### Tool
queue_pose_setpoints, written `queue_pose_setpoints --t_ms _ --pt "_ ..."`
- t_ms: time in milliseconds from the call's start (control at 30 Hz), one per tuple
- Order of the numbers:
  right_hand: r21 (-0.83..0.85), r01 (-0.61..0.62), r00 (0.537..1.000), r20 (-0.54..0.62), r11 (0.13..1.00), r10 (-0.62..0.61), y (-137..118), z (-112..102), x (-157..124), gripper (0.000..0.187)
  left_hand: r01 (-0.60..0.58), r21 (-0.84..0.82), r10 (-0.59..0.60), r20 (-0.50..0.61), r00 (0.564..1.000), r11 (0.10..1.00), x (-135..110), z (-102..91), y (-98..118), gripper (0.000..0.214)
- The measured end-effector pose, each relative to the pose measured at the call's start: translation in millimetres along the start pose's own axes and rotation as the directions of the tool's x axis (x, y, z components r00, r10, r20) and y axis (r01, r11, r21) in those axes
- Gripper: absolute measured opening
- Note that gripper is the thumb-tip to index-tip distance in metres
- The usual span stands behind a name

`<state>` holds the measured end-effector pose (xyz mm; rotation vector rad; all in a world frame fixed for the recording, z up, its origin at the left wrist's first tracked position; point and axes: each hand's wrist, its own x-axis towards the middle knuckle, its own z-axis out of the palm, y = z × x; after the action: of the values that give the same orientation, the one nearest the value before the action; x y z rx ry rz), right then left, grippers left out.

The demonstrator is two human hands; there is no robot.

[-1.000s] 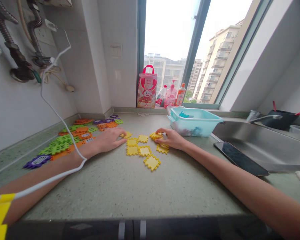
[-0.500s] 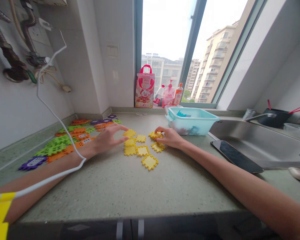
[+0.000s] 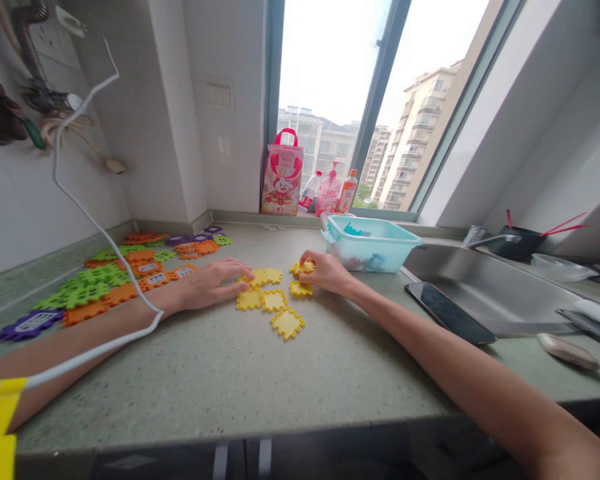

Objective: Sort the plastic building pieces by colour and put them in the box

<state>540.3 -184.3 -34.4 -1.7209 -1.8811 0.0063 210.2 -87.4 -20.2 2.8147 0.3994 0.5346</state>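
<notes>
Several yellow interlocking tiles with toothed edges lie in a loose group on the counter, among them a front tile (image 3: 287,323) and a middle tile (image 3: 274,300). My left hand (image 3: 215,283) reaches in from the left, thumb and fingers stretched out and apart, fingertips at the edge of the left-hand yellow tiles (image 3: 249,299). Opposite it, my right hand (image 3: 327,275) is closed, its thumb and fingers pinching a yellow tile (image 3: 307,267). Another yellow tile (image 3: 301,289) lies just below those fingers, close to or touching them.
Green tiles (image 3: 87,283), orange tiles (image 3: 199,249) and purple tiles (image 3: 33,323) are spread at the left. A turquoise tub (image 3: 375,247) stands behind my right hand. A phone (image 3: 447,312) lies beside the sink (image 3: 500,293). A white cable (image 3: 93,210) hangs across my left forearm.
The view has shifted slightly to the right. My left hand has come down closer onto the left yellow tiles. My right hand stays at the right-hand yellow tiles.
</notes>
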Motion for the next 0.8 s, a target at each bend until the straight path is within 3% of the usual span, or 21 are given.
queue_pose_setpoints --t_ms 133,233,333,400,600,700,800 --pt "-0.008 -0.013 1.000 -0.006 1.000 0.013 -3 -4 0 0.026 0.029 -0.023 -0.029 0.011 1.000 0.999 -1 -0.1 2 0.039" --pt "-0.045 0.060 0.992 -0.105 0.997 -0.064 -11 -18 -1 0.026 0.030 -0.023 -0.030 0.013 0.999 0.999 -2 0.3 2 0.039" --pt "-0.170 0.207 0.932 -0.264 0.963 -0.247 -15 -45 1 0.028 0.037 -0.013 -0.037 0.025 0.999 0.999 -3 1.1 1 0.041" --pt "-0.244 0.228 0.879 -0.365 0.943 -0.307 -7 -68 4 0.030 0.042 -0.003 -0.042 0.038 0.998 0.999 -2 1.7 -1 0.043" --pt "-0.315 -0.111 0.731 -0.668 0.943 -0.137 52 -117 6 0.033 0.071 0.004 -0.072 0.081 0.994 0.997 -2 1.4 -1 0.049" --pt "-0.270 -0.192 0.726 -0.686 0.943 -0.049 70 -127 4 0.037 0.072 -0.004 -0.071 0.091 0.993 0.997 -1 0.4 0 0.050" --pt "-0.223 -0.188 0.719 -0.695 0.956 -0.021 69 -134 4 0.038 0.065 -0.003 -0.064 0.088 0.994 0.998 -1 0.2 -1 0.050"
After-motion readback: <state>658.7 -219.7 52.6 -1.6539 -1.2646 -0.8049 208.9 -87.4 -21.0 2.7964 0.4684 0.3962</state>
